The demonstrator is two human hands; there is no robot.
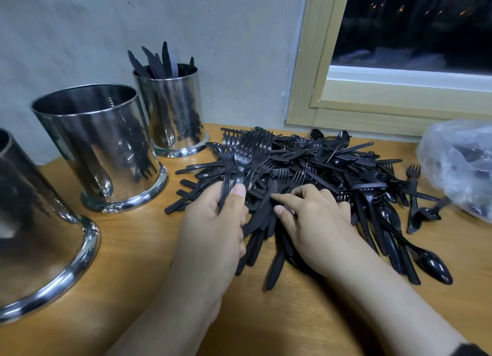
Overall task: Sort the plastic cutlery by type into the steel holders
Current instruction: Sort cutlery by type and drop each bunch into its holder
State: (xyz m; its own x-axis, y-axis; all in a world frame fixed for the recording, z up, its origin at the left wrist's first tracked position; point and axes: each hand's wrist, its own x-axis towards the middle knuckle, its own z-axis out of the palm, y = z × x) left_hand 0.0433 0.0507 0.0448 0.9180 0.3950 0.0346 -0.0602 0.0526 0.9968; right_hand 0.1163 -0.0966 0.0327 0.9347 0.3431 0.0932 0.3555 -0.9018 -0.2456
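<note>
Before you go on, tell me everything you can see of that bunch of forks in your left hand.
The bunch of black plastic forks is gripped by the left hand, thumb pressed across the handles. The exact count is unclear. They look glossy and thin, fan slightly, tines up and tilted away toward the wall. The heads stand above the heap of black plastic cutlery; the handles' lower ends are hidden in the palm.

The sprawling heap of black plastic cutlery (306,185) covers the middle of the orange-brown wooden table (133,262). Left of the heap, three shiny steel cylinder holders (101,145) stand close together, with narrow gaps between. Right of the heap lies a crumpled clear plastic bag (460,166). Bare tabletop shows nearer than the heap, beside both forearms.
</note>
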